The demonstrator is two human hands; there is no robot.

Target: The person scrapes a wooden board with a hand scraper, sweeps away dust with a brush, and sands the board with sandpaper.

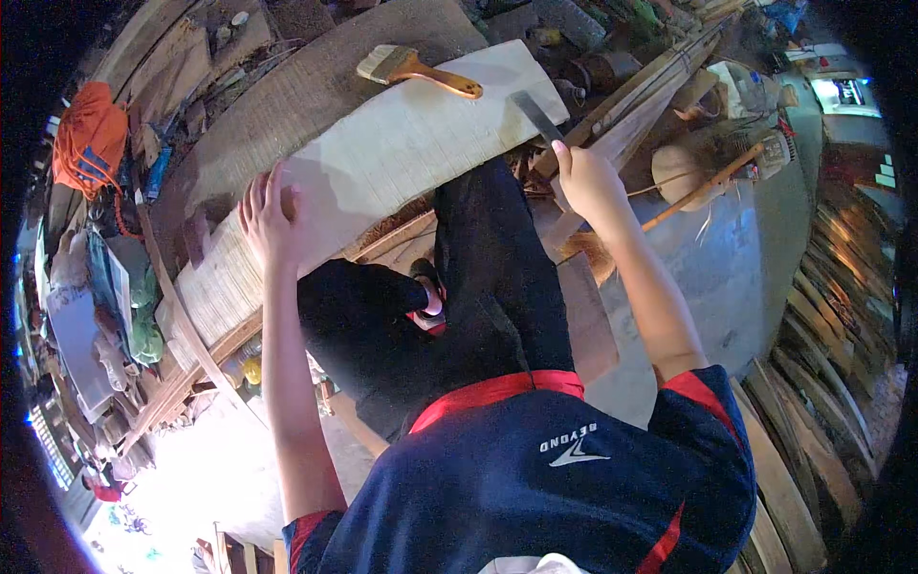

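Note:
A long pale wooden board (401, 154) lies slantwise in front of me on a darker worktop. My left hand (272, 219) rests on its left part with the fingers spread, gripping nothing. In my right hand (592, 183) is a flat grey metal tool (536, 115), perhaps a chisel or a file; its handle end is hidden in the fist. The tool's far end is over the board's right end, and I cannot tell whether it touches. A wide paintbrush (419, 70) with a varnished wooden handle lies across the board's far edge.
An orange bag (90, 140) with a cord sits at the far left. A thin wooden strip (176, 298) crosses the board's left end. To the right are a long wooden-handled tool (706, 188) and stacked timber (825, 323). My legs are close to the board's near edge.

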